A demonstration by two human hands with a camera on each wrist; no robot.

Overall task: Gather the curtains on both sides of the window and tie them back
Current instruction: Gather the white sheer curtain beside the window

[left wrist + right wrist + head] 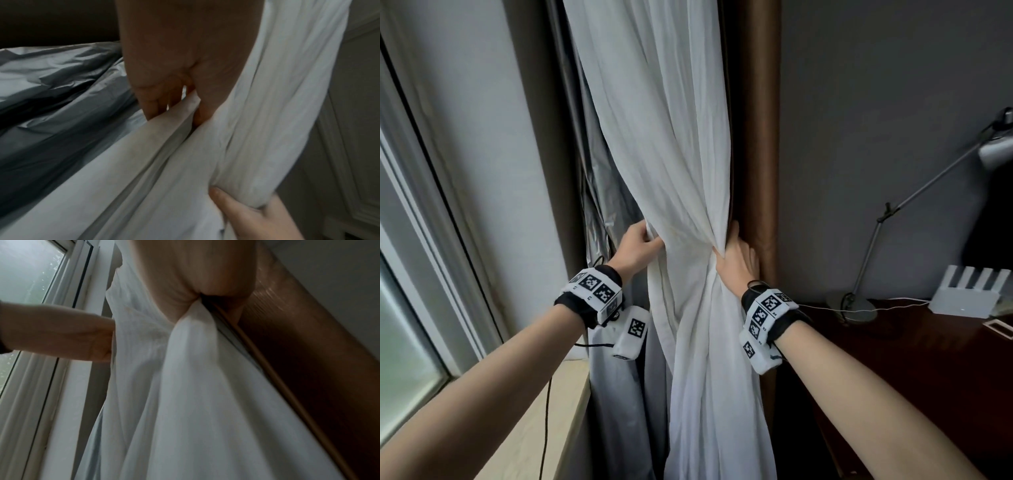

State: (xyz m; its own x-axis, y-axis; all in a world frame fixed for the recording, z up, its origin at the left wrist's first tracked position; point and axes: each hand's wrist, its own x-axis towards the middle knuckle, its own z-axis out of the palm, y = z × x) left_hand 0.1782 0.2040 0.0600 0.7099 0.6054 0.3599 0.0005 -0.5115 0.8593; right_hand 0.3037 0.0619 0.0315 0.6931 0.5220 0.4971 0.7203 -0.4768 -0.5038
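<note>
A white sheer curtain [681,144] hangs bunched at the right side of the window, pinched narrow at waist height. My left hand [642,241] pinches its left edge, thumb in front and fingers behind the cloth. My right hand [734,253] grips the right side of the bunch, fingers wrapped behind it against the brown curtain [758,154]. In the left wrist view my left hand [180,104] holds a fold of the white curtain [267,113], and my right hand [242,209] shows below. In the right wrist view the white curtain [185,402] fills the frame under my right hand [197,293].
A silver-grey lining curtain [602,192] hangs behind the white one. The window frame [431,212] and a pale sill [541,418] lie to the left. A dark wooden desk [914,370] at right carries a metal desk lamp [893,212] and a white router [969,294].
</note>
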